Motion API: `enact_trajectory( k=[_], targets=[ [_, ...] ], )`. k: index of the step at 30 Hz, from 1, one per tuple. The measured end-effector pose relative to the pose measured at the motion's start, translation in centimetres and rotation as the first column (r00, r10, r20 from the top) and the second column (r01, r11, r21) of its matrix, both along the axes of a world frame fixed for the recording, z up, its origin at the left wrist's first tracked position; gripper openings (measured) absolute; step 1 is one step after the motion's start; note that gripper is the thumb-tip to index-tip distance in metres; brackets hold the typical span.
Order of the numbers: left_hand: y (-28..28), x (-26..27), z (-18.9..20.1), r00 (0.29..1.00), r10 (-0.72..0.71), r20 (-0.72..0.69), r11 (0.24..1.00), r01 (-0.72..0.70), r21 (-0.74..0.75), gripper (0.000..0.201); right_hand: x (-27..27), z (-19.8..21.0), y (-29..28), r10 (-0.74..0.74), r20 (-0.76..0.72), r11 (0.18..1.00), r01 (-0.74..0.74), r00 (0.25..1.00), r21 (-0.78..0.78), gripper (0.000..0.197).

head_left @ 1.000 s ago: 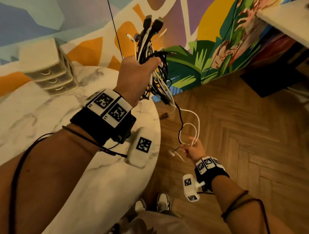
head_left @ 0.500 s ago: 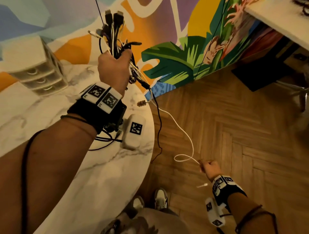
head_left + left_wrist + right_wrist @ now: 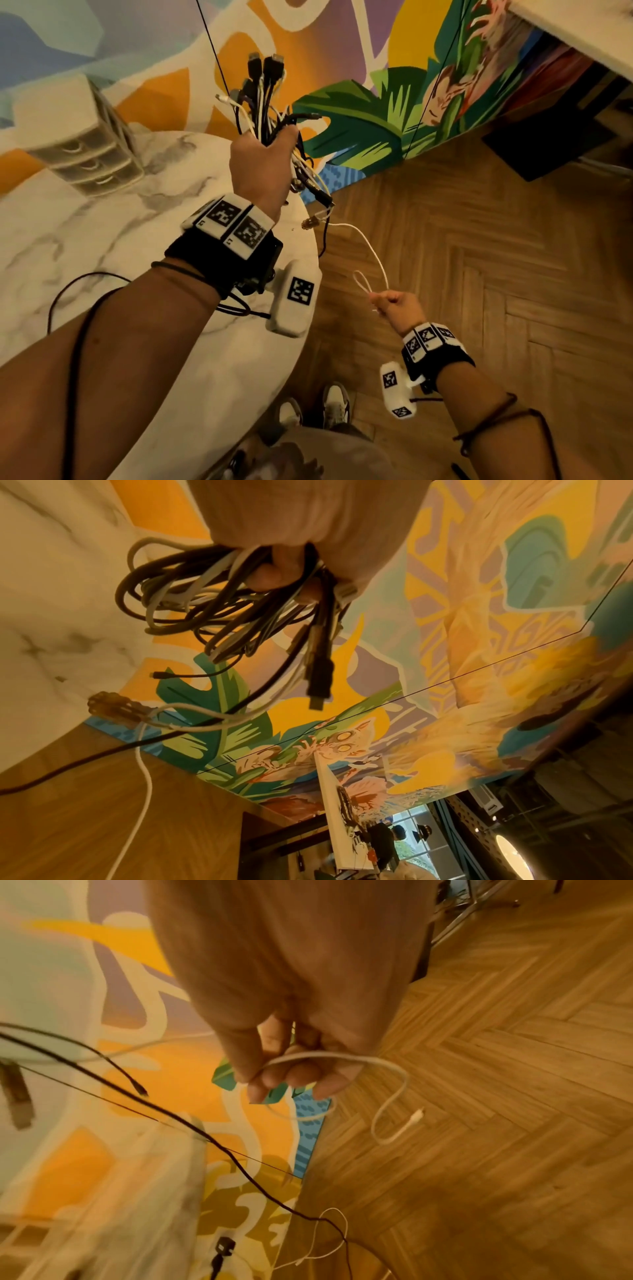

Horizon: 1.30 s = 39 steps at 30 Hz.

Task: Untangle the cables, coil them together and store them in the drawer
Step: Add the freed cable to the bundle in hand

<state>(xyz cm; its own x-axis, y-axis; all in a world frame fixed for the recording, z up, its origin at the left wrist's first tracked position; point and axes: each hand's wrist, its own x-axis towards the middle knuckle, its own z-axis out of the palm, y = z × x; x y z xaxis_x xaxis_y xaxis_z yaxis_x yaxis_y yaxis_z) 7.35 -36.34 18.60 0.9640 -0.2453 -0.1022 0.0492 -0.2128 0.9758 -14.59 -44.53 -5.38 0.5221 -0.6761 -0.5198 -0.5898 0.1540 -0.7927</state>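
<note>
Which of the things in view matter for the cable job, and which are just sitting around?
Job:
cable bundle, gripped by left hand
white cable, pinched by right hand
drawer unit

Just there:
marble table
wall mural

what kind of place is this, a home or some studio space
Likely a shared studio or café-style room, not clearly a home: a painted mural wall, herringbone wood floor, a round marble table, and other people seated far back in the left wrist view.
</note>
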Motion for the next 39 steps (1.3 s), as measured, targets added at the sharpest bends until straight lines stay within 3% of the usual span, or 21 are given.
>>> enact_trajectory(
  k=[3, 5, 10, 13, 15, 18, 20, 22, 24, 25, 27, 29, 31, 34, 36, 37, 39],
  targets=[
    [0.0, 0.1, 1.4, 1.0, 0.012, -0.006, 0.999, -0.012, -0.045, 0.031, -1.2, -0.8, -0.5, -0.112, -0.214, 0.989, 0.088, 0.97, -0.12, 0.011],
    [0.0, 0.3, 1.9, 0.999, 0.028, 0.019, 0.995, -0.026, -0.095, 0.029, -2.8, -1.5, -0.8, -0.144, -0.373, 0.98, 0.08, 0.916, -0.182, 0.017],
    [0.3, 0.9, 3.1, 0.993, 0.04, 0.109, 0.986, -0.021, -0.168, 0.03, -5.7, -3.2, -0.7, -0.153, -0.522, 0.977, 0.05, 0.839, -0.205, 0.021],
    [0.3, 0.9, 3.5, 0.995, 0.032, 0.091, 0.983, -0.015, -0.183, 0.03, -6.2, -4.0, -0.9, -0.252, -0.515, 0.961, 0.151, 0.819, -0.229, 0.025],
    [0.4, 0.9, 3.8, 0.995, 0.025, 0.098, 0.979, -0.005, -0.203, 0.029, -6.4, -4.8, -1.5, -0.414, -0.492, 0.908, 0.309, 0.766, -0.283, 0.033],
    [0.6, 0.9, 4.2, 0.991, 0.008, 0.132, 0.97, 0.024, -0.243, 0.022, -5.9, -3.7, -2.2, -0.726, -0.321, 0.688, 0.634, 0.608, -0.353, 0.025],
    [0.6, 1.0, 4.4, 0.992, 0.009, 0.126, 0.967, 0.023, -0.255, 0.024, -5.6, -2.8, -2.5, -0.839, -0.183, 0.545, 0.782, 0.513, -0.304, 0.017],
    [0.4, 0.6, 4.5, 0.992, -0.005, 0.126, 0.965, 0.038, -0.26, 0.024, -5.4, -3.3, -2.7, -0.848, -0.104, 0.527, 0.81, 0.519, -0.258, 0.017],
    [0.2, 0.2, 4.3, 0.993, -0.025, 0.119, 0.96, 0.057, -0.274, 0.02, -5.1, -4.2, -3.1, -0.83, -0.138, 0.558, 0.801, 0.541, -0.215, 0.014],
    [0.1, -0.1, 4.4, 0.994, -0.034, 0.107, 0.958, 0.062, -0.28, 0.019, -5.2, -4.6, -3.1, -0.791, -0.169, 0.612, 0.765, 0.588, -0.201, 0.014],
    [0.0, -0.3, 4.2, 0.993, -0.06, 0.102, 0.957, 0.086, -0.278, 0.014, -5.4, -3.8, -2.6, -0.63, -0.302, 0.746, 0.666, 0.715, 0.021, 0.017],
    [0.0, -0.4, 4.0, 0.99, -0.098, 0.102, 0.952, 0.123, -0.281, 0.02, -5.7, -2.9, -2.5, -0.627, -0.382, 0.649, 0.726, 0.679, 0.226, 0.034],
    [0.0, -0.4, 3.8, 0.989, -0.114, 0.095, 0.946, 0.137, -0.294, 0.038, -6.8, -4.2, -2.6, -0.504, -0.416, 0.757, 0.619, 0.757, 0.21, 0.041],
    [-0.3, -0.6, 3.4, 0.988, -0.126, 0.087, 0.937, 0.147, -0.316, 0.033, -7.5, -6.3, -3.2, -0.342, -0.561, 0.913, 0.408, 0.754, -0.009, 0.036],
    [-0.7, -0.9, 3.3, 0.988, -0.128, 0.091, 0.935, 0.151, -0.321, 0.022, -8.4, -9.1, -3.7, -0.103, -0.624, 0.974, 0.206, 0.775, 0.094, 0.045],
    [-0.8, -1.1, 3.2, 0.986, -0.135, 0.093, 0.933, 0.158, -0.323, 0.017, -8.7, -9.3, -3.6, 0.032, -0.672, 0.976, 0.121, 0.74, 0.18, 0.049],
    [-1.3, -1.6, 2.9, 0.984, -0.148, 0.099, 0.931, 0.173, -0.321, 0.011, -9.6, -10.6, -4.0, 0.143, -0.617, 0.969, 0.017, 0.774, 0.245, 0.041]
  ],
)
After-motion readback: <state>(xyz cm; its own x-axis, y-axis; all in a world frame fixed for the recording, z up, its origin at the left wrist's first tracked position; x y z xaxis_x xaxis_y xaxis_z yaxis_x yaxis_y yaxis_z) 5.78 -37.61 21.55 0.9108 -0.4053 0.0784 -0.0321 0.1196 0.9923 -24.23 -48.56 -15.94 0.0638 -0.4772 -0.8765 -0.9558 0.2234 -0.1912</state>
